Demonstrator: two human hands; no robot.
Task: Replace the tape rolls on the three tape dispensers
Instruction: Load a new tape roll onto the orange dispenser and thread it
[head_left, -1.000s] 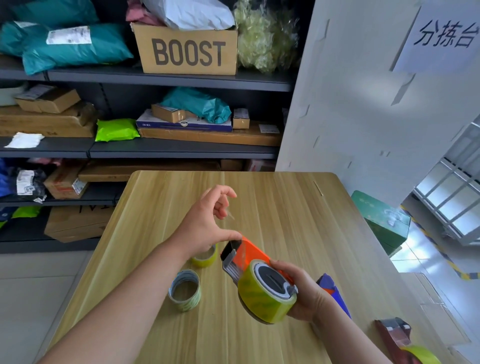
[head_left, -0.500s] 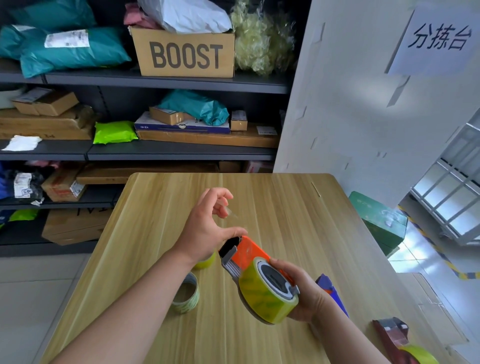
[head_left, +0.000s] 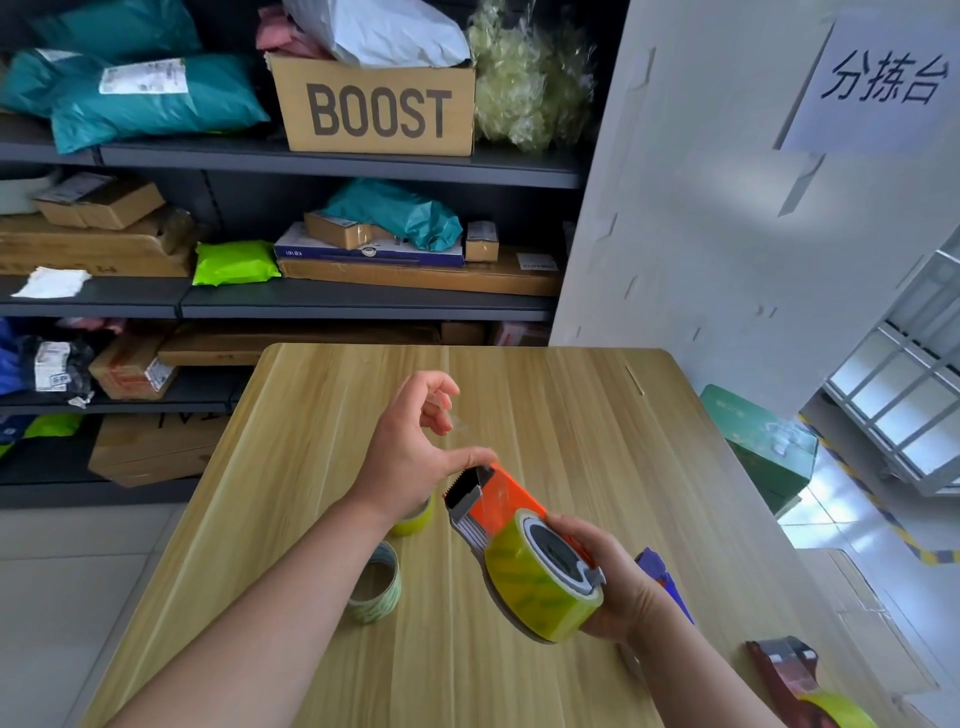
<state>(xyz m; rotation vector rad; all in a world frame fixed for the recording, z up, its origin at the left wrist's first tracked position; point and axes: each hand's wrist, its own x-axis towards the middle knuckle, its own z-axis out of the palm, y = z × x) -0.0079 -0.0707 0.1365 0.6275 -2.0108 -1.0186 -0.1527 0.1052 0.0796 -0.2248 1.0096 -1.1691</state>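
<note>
Orange dispenser carries a full yellow-green roll

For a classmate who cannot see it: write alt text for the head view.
The right hand holds an orange tape dispenser loaded with a yellow-green roll over a wooden table; the left hand touches its blade end. Two rolls lie below.

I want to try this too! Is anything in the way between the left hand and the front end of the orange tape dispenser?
Nothing visible is. The left hand has its thumb right at the toothed front end of the orange tape dispenser, which the right hand holds above the wooden table.
</note>
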